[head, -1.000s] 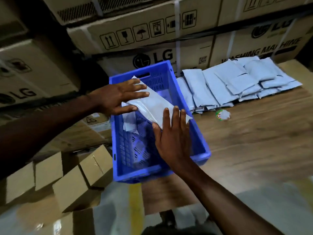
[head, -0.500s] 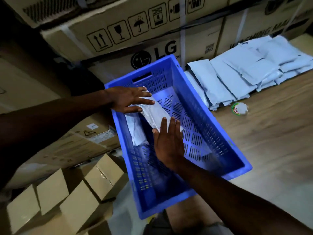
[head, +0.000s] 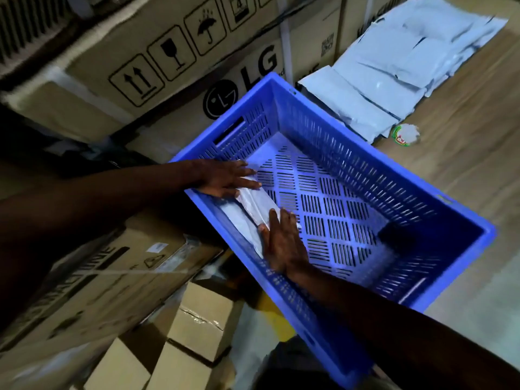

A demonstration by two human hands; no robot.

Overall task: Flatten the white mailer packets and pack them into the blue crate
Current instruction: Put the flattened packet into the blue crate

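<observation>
Both hands press flat, fingers straight: the left hand (head: 225,178) and right hand (head: 284,243) hold a white mailer packet (head: 257,205) against the blue crate (head: 351,153)'s left wall, apparently atop another. Pressing evenly outward should expel trapped air.

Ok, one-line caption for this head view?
Both hands, left and right, press a white packet flat against the left wall inside the blue crate; more packets wait beside it.

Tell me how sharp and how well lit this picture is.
Head view: dim overall, the arms nearly black; the blue crate and the packets on the table are brightest; edges smear with motion blur, worst at the crate's near corner; wide-angle bending tilts the boxes.
</observation>
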